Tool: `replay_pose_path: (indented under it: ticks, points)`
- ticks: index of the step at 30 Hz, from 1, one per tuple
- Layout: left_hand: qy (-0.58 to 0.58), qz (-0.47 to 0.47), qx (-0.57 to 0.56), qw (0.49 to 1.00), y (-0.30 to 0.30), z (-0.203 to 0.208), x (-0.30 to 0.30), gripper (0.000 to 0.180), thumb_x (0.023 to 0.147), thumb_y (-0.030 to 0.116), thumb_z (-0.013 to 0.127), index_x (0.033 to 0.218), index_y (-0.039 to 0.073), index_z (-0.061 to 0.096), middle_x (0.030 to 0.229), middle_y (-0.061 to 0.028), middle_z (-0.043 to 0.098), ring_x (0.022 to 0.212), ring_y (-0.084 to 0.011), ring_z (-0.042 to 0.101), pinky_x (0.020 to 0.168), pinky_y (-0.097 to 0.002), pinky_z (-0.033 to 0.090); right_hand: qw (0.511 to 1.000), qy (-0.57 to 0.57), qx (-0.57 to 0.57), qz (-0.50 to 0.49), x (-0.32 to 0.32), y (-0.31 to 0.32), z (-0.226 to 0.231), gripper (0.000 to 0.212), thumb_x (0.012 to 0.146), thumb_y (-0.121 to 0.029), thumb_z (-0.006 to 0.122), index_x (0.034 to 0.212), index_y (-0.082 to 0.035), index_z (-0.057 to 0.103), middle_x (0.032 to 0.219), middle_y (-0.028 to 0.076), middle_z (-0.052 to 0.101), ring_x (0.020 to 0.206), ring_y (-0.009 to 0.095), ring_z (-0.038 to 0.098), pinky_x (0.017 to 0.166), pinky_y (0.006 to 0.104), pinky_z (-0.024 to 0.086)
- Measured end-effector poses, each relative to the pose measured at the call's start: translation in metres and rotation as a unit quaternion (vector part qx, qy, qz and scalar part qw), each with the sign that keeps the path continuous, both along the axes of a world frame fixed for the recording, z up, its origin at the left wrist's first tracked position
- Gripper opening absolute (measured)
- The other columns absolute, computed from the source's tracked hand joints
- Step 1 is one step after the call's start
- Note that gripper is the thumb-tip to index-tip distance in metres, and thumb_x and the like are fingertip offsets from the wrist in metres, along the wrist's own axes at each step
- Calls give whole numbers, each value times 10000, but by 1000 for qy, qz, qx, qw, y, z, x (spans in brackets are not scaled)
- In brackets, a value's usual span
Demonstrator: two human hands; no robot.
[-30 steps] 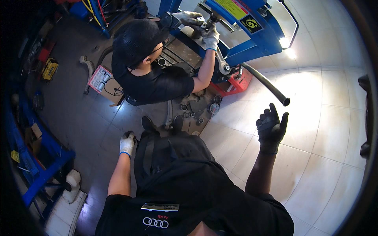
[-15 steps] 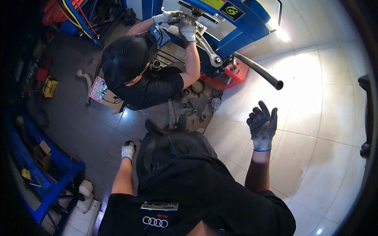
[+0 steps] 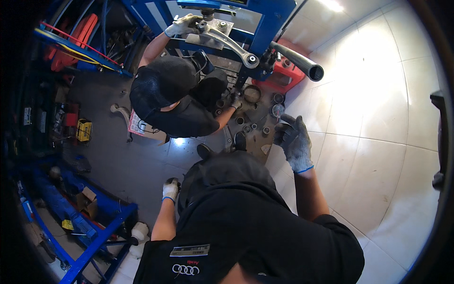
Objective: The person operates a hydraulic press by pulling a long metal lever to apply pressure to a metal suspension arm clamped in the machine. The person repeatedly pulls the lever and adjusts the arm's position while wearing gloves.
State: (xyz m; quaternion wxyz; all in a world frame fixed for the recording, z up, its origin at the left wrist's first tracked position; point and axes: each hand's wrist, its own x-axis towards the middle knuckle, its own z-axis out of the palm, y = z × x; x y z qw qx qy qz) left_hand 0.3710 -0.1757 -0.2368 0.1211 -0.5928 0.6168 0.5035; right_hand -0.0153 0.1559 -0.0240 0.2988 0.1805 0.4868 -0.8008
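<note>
My right hand (image 3: 294,144), in a grey-and-white work glove, is raised over the pale floor with its fingers apart and nothing in it. Beside my left thigh, my left hand (image 3: 170,189), gloved too, has its fingers curled; what lies inside them, if anything, is hidden. Ahead, a person in a dark cap (image 3: 158,83) crouches at a blue shop press (image 3: 276,21). That person's left glove (image 3: 185,24) is by the end of a silver control arm (image 3: 231,43) under the press ram. Their other glove (image 3: 236,101) is down among metal sleeves (image 3: 240,121) on the floor.
A thick metal pipe (image 3: 294,59) juts from the press toward me, above a red stand (image 3: 288,78). Another control arm (image 3: 124,113) lies beside a red-and-white box (image 3: 137,124). A yellow box (image 3: 84,130) stands at left; a blue metal frame (image 3: 111,229) stands lower left.
My view has shifted, and my right hand has turned, its fingers now pointing more leftward. The person's right hand has left the control arm and gone down to the sleeves.
</note>
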Motion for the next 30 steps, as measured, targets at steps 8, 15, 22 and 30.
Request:
replay_pose_path:
  ticks: [8,15,22,30]
  points:
    - [-115,-249,-28,961,6,-2,23,429,927,362,595,1235,72,664,1231,-172,681,1176,-343,619,986,-388,469,1000,-16,-3,-7,-18,24,-38,570,1010,-553,454,1247,-53,591,932,88,669,790,203,606,719,345,472]
    - [-58,-329,-85,939,28,31,8,376,936,329,589,1168,54,697,1177,-188,701,1148,-357,641,960,-404,496,997,-49,-46,-42,-41,51,-53,509,1018,-505,484,1222,-56,609,938,43,658,818,170,594,715,320,477]
    - [-126,-406,-78,902,34,19,-2,410,940,344,587,1219,56,675,1206,-193,689,1169,-366,627,1000,-405,475,994,-92,-32,-46,-53,71,-69,491,1015,-489,497,1217,-56,610,900,52,665,789,177,609,723,328,492]
    - [-121,-283,-34,951,62,59,-27,460,954,352,586,1256,9,642,1248,-198,671,1197,-335,617,1016,-377,463,987,-155,-31,-31,-55,80,-92,480,1031,-464,458,1224,-43,582,888,82,667,749,204,631,685,348,509]
